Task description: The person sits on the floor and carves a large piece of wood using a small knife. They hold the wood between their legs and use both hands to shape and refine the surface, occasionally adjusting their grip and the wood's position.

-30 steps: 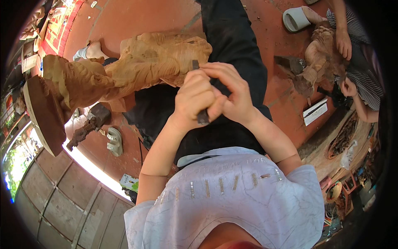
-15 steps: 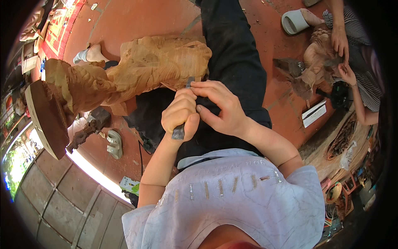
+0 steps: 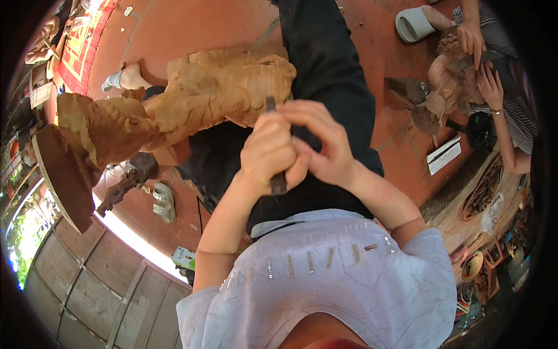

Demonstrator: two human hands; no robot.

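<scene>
A carved wooden figure [image 3: 221, 87] with a broad dark base lies on its side across my left leg, its far end against my black trousers. My left hand [image 3: 267, 148] is closed round a dark flat bar-like tool [image 3: 278, 185], whose exact kind I cannot make out. One end sticks out below my fist, and the other reaches onto the near edge of the carving. My right hand [image 3: 325, 142] is curled beside the left, fingertips pressed at the tool's upper end and thumb against the left hand.
At the right another person's hands [image 3: 491, 87] work on a smaller carving [image 3: 444, 87]. A grey slipper [image 3: 412, 25] and a white tray-like thing [image 3: 443, 155] are on the red tile floor [image 3: 192, 29]. Pale sandals [image 3: 164, 202] lie at the left.
Both my hands and the tool have shifted a little to the right and away from me, and the tool stands more upright. The other person's hands have moved over their carving.
</scene>
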